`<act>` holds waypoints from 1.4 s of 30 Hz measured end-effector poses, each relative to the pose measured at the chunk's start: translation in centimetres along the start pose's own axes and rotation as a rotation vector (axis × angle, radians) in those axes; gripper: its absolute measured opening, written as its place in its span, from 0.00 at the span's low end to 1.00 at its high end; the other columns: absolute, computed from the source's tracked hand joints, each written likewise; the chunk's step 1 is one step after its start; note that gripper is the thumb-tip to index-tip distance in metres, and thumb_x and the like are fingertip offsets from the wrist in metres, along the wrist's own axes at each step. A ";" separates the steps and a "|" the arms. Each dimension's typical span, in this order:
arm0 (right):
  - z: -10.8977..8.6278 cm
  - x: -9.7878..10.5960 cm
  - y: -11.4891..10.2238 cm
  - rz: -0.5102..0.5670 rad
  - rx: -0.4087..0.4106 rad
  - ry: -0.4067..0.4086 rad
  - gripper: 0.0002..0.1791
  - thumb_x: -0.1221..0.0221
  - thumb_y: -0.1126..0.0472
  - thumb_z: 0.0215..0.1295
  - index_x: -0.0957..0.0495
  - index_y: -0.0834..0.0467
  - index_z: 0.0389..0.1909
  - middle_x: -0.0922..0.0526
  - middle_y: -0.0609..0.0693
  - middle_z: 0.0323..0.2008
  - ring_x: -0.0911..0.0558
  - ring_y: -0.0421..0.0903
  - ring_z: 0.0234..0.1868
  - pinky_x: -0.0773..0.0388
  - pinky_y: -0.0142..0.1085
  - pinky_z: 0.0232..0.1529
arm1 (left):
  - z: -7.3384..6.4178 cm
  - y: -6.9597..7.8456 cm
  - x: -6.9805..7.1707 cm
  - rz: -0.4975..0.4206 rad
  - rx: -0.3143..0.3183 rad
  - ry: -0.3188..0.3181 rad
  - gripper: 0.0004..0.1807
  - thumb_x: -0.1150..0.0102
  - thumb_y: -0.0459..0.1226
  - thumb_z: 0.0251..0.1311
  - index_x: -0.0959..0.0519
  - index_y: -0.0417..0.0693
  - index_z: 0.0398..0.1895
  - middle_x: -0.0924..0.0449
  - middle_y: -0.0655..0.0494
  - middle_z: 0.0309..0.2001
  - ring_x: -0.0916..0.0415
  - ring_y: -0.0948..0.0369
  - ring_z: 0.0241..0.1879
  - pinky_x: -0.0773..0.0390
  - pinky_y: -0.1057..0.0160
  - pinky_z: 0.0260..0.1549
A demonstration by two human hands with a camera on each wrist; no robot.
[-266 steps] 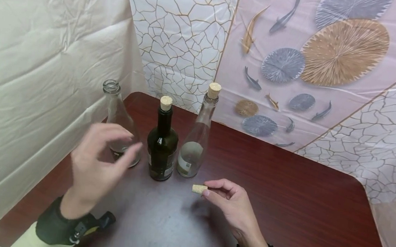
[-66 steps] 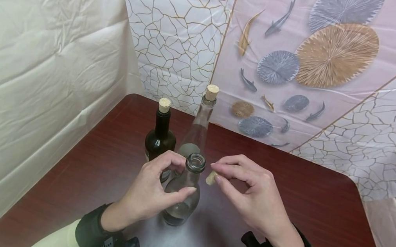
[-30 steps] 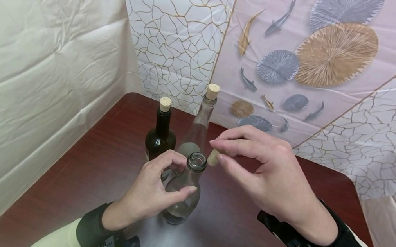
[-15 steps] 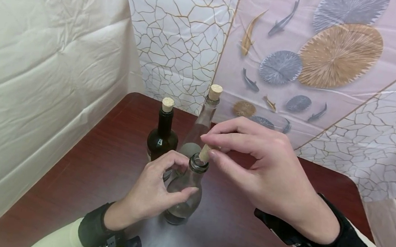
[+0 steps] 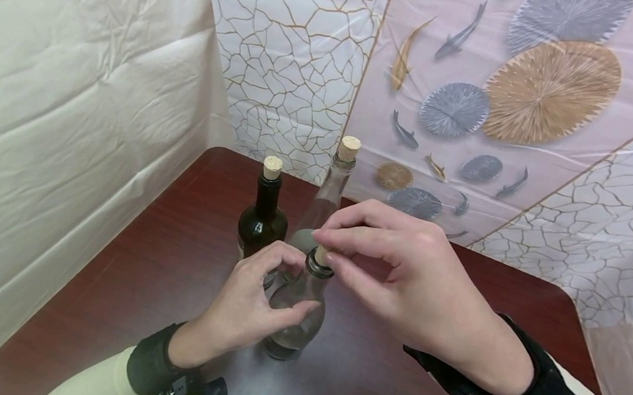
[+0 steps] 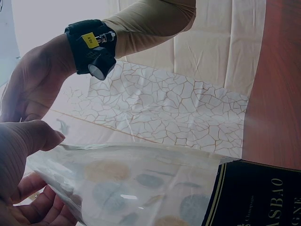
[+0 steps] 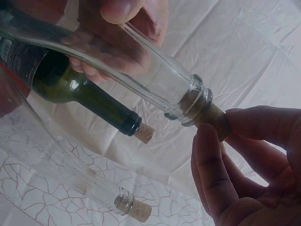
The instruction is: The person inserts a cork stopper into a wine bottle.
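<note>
My left hand (image 5: 241, 307) curls its thumb and fingers around the upper part of a clear glass bottle (image 5: 306, 309), which stands on the table with its neck tilted slightly right. The left wrist view shows a black label (image 6: 258, 195) low on it. Between the thumb and fingers of my right hand (image 5: 411, 275) is a cork (image 7: 216, 123). Its lower end sits inside the bottle's mouth, visible through the glass in the right wrist view; the outer part stands out of the rim. From the head, the fingers partly cover this cork.
Behind the left hand stands a dark green bottle (image 5: 260, 224) topped with a cork (image 5: 272, 167). A taller clear bottle (image 5: 330, 189), also corked (image 5: 349, 148), stands just behind the held one. Patterned cloth (image 5: 283, 63) hangs along the reddish-brown table's (image 5: 134, 282) back edge.
Earlier the clear bottle stood at the left; the left hand brought it to the middle. The right hand raised the cork beside the mouth, then moved left and lowered it into the opening.
</note>
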State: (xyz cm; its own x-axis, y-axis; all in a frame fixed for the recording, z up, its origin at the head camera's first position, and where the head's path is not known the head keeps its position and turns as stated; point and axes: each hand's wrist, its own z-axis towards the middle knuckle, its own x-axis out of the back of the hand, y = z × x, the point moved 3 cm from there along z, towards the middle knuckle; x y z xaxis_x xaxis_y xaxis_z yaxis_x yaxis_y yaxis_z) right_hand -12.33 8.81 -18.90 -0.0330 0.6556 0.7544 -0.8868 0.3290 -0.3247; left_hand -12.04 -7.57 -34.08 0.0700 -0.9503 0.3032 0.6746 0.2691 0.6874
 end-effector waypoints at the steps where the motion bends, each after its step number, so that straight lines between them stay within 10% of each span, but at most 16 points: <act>1: 0.0 -0.1 0.0 -0.008 0.003 -0.003 0.13 0.34 0.70 0.53 0.13 0.58 0.41 0.17 0.43 0.40 0.21 0.33 0.37 0.30 0.21 0.25 | 0.0 0.0 0.0 -0.002 0.001 -0.002 0.23 0.24 0.37 0.42 0.24 0.50 0.42 0.21 0.60 0.42 0.26 0.64 0.39 0.22 0.65 0.38; 26: -0.8 -1.3 0.1 -0.068 0.113 0.110 0.12 0.32 0.70 0.51 0.12 0.58 0.38 0.17 0.47 0.38 0.20 0.36 0.35 0.24 0.28 0.29 | 0.0 -0.1 0.1 0.002 -0.038 0.012 0.23 0.24 0.36 0.41 0.25 0.48 0.41 0.22 0.59 0.40 0.26 0.63 0.39 0.22 0.65 0.38; 42: 2.6 2.1 -1.9 -0.134 0.058 -0.067 0.09 0.31 0.66 0.52 0.14 0.56 0.36 0.15 0.44 0.38 0.21 0.30 0.33 0.28 0.20 0.29 | 0.1 0.0 0.1 -0.012 -0.059 0.024 0.23 0.24 0.35 0.41 0.25 0.47 0.41 0.21 0.57 0.39 0.26 0.63 0.39 0.21 0.62 0.37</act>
State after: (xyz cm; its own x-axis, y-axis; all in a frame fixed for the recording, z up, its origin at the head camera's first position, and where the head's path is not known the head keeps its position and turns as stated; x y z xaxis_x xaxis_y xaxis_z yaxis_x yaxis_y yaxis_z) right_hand -11.89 7.84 -15.20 0.0588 0.5609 0.8258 -0.9103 0.3696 -0.1862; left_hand -12.13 -7.66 -33.98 0.0792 -0.9571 0.2788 0.7177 0.2489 0.6504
